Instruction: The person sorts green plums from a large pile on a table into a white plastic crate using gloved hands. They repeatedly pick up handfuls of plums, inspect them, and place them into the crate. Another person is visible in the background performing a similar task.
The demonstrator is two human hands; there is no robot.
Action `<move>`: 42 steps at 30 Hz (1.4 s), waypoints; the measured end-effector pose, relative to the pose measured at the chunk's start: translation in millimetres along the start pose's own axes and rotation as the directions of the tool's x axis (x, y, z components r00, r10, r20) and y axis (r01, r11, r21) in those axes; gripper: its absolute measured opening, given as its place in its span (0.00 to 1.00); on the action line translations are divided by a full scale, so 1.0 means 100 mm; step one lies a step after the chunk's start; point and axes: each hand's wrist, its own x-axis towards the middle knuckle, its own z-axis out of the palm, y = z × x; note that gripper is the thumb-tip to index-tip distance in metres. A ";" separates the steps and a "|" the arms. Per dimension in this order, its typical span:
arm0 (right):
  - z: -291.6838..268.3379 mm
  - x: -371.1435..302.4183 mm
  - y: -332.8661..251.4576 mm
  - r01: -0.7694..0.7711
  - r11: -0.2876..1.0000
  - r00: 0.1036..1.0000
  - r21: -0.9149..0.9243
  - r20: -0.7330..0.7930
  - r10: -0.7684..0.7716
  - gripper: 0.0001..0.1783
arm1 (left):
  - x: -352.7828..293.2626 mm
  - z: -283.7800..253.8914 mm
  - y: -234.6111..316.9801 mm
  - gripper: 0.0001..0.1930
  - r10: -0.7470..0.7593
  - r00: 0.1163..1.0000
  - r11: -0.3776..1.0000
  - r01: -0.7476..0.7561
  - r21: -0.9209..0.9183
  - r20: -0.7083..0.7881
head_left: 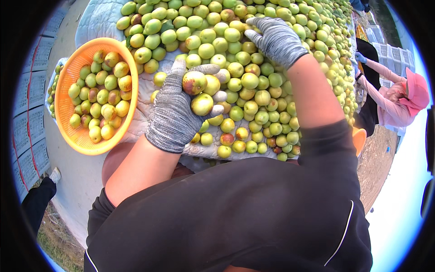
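My left hand [174, 109], in a grey knit glove with pale fingertips, is turned palm up and cradles three green-yellow jujubes. One of these jujubes [195, 83] has a large reddish-brown patch; another [202, 104] lies lower in the palm. My right hand [277, 40], gloved alike, is over the far part of a broad pile of jujubes [263, 97], thumb and fingers apart, with nothing seen in its grasp. Its fingertips are at the fruit; whether they press on one I cannot tell. The pile lies on a pale quilted cloth [100, 22].
An orange plastic basket [63, 115] part-filled with browner jujubes stands at the left. Stacked grey crates [36, 95] line the far left, near another person's shoe [55, 175]. At the right, a person in a pink cap [417, 90] works at the pile. Another orange container [359, 139] shows beside my right arm.
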 end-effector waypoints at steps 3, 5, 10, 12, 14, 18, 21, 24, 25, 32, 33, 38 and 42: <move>-0.04 -0.55 -0.10 0.064 0.998 0.974 -0.021 0.218 -0.058 0.28 | 0.03 0.08 -0.18 0.37 -0.134 0.974 0.984 0.154 0.095 -0.185; 0.01 -0.87 -0.24 0.080 0.995 0.995 -0.052 0.062 -0.077 0.27 | 0.05 0.10 -0.28 0.38 -0.182 0.968 0.948 0.219 0.233 -0.171; -0.16 -1.11 -0.09 0.093 0.978 0.982 0.186 0.147 -0.121 0.22 | -0.05 0.06 -0.45 0.31 -0.266 0.934 0.815 0.351 0.462 -0.240; -0.33 -0.92 0.14 -0.039 0.953 0.999 0.300 -0.019 0.047 0.19 | -0.07 0.04 -0.45 0.24 -0.321 0.935 0.745 0.347 0.570 -0.150; -0.47 -0.60 0.38 -0.217 0.956 0.961 0.199 -0.130 0.245 0.13 | -0.06 0.02 -0.42 0.22 -0.341 0.940 0.686 0.229 0.691 0.027; -0.45 -0.23 0.50 -0.211 0.974 0.958 -0.082 0.181 0.223 0.15 | -0.06 0.02 -0.38 0.20 -0.381 0.923 0.735 0.272 0.621 0.047; -0.24 -0.21 0.44 -0.172 0.920 0.919 -0.353 0.279 0.279 0.19 | -0.09 0.05 -0.41 0.20 -0.320 0.947 0.824 0.256 0.505 0.042; -0.19 -0.37 0.50 -0.253 0.929 0.897 -0.270 0.295 0.330 0.20 | -0.15 0.07 -0.43 0.20 -0.278 0.959 0.868 0.278 0.411 -0.061; -0.21 -0.46 0.54 -0.249 0.943 0.886 -0.220 0.342 0.313 0.20 | -0.15 0.07 -0.43 0.20 -0.256 0.965 0.874 0.257 0.413 -0.058; -0.35 -0.70 0.54 -0.318 0.943 0.884 -0.100 0.329 0.332 0.26 | -0.12 0.05 -0.43 0.20 -0.165 0.986 0.929 0.160 0.334 -0.014; -0.34 -0.59 0.53 -0.243 0.953 0.890 -0.181 0.349 0.293 0.27 | -0.12 0.04 -0.43 0.20 -0.189 0.982 0.928 0.175 0.329 0.011; -0.11 0.17 0.43 -0.028 0.994 0.999 -0.104 -0.024 0.025 0.20 | -0.11 0.01 -0.47 0.19 -0.185 0.982 0.919 0.185 0.348 -0.034; -0.15 0.17 0.27 -0.187 0.977 0.943 -0.101 0.259 0.207 0.29 | -0.02 -0.02 -0.35 0.29 -0.166 0.985 0.982 0.162 0.094 0.039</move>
